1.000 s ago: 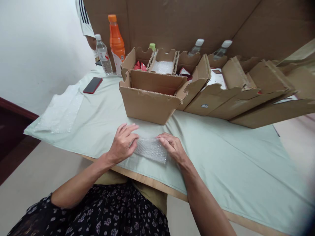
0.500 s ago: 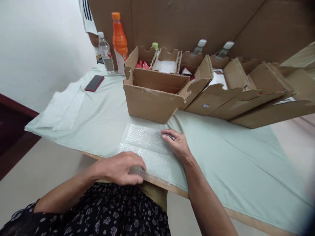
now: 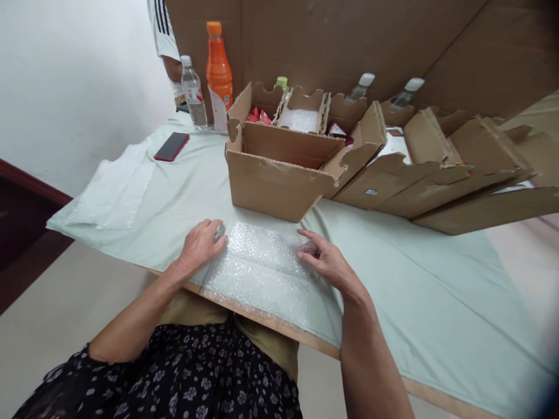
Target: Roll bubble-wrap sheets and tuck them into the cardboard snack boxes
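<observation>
A clear sheet of bubble wrap (image 3: 257,279) lies before me on the table, its near side reaching over the front edge. At its far left corner, my left hand (image 3: 201,247) is curled, with a bit of plastic between thumb and fingers. My right hand (image 3: 325,262) has the far right edge of the wrap between thumb and forefinger, where the film bunches up. Just beyond the sheet stands an open cardboard box (image 3: 271,183); its floor is hidden from me.
More cardboard boxes (image 3: 402,186) line the right and back, some holding red or white items. An orange bottle (image 3: 219,75) and a water bottle (image 3: 193,96) stand behind. A phone (image 3: 172,146) and more bubble wrap (image 3: 116,189) lie left. A person's sleeve (image 3: 163,29) shows behind.
My left hand has moved from the wrap's near edge up and away to its far left corner. My right hand stays at the right edge, its thumb and forefinger now wider apart.
</observation>
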`<state>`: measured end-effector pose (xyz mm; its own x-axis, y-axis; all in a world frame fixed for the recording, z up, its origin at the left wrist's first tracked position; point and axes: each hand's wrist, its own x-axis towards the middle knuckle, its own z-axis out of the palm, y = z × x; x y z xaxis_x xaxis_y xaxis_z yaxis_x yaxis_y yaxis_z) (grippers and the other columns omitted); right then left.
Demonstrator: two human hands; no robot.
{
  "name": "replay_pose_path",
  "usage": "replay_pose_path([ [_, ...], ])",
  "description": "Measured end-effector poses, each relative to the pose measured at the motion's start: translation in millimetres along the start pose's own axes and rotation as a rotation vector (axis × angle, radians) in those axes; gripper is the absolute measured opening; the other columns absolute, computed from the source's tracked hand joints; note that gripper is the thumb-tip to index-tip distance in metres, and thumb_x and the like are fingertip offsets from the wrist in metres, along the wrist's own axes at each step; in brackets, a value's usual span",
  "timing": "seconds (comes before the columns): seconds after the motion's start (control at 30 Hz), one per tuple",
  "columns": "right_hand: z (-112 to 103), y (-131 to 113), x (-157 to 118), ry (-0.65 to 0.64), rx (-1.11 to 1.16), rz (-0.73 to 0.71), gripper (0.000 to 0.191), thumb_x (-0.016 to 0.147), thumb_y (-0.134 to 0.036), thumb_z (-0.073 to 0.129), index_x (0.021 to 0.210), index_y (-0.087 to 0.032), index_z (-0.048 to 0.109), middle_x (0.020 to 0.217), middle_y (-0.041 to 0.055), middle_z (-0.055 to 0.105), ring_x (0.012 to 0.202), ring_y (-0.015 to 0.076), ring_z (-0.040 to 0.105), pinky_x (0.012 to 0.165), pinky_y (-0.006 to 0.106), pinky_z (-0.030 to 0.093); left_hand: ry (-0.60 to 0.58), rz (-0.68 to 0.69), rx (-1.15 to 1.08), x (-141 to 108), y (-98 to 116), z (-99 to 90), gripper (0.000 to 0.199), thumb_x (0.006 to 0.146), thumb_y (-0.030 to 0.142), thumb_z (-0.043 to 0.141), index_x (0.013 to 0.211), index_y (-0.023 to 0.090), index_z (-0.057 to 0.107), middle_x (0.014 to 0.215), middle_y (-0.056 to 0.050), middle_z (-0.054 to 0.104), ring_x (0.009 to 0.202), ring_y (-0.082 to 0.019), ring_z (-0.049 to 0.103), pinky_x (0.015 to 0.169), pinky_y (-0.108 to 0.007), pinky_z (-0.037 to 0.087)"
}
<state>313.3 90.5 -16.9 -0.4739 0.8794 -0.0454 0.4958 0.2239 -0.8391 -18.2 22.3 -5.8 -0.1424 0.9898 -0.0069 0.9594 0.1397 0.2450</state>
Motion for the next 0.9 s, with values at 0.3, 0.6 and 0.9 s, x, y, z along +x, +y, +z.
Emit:
replay_pose_path([
  [0.3, 10, -4, 1, 0.126, -0.104, 0.003, 0.052, 0.086, -0.026, 0.055, 0.136, -0.017, 0.064, 0.083, 0.0028, 0.073, 0.071, 0.017, 0.063, 0.074, 0.032, 0.05, -0.092, -0.014, 0.007, 10, 24, 6.0, 0.042, 0.092, 0.018, 0.053, 0.133, 0.022, 0.063, 0.106, -0.006, 0.077, 0.101, -0.025, 0.071, 0.086, -0.033, 0.05],
  [0.6, 14, -3, 3, 0.291, -0.308, 0.085, 0.051, 0.087, -0.029, 0.057, 0.137, -0.018, 0.064, 0.082, 0.004, 0.073, 0.073, 0.0199, 0.065, 0.073, 0.033, 0.048, -0.008, -0.02, -0.012, 16, 20, 9.2, 0.043, 0.091, 0.014, 0.051, 0.13, 0.023, 0.068, 0.116, -0.006, 0.078, 0.103, -0.024, 0.073, 0.088, -0.032, 0.052],
  [0.9, 19, 1, 5, 0.367, -0.324, 0.068, 0.048, 0.087, -0.029, 0.056, 0.132, -0.019, 0.066, 0.091, 0.0061, 0.075, 0.073, 0.0194, 0.065, 0.074, 0.033, 0.05, -0.009, 0.016, 0.077, 20, 22, 9.2, 0.034, 0.094, 0.019, 0.052, 0.122, 0.022, 0.071, 0.113, -0.009, 0.078, 0.101, -0.028, 0.073, 0.086, -0.037, 0.053],
])
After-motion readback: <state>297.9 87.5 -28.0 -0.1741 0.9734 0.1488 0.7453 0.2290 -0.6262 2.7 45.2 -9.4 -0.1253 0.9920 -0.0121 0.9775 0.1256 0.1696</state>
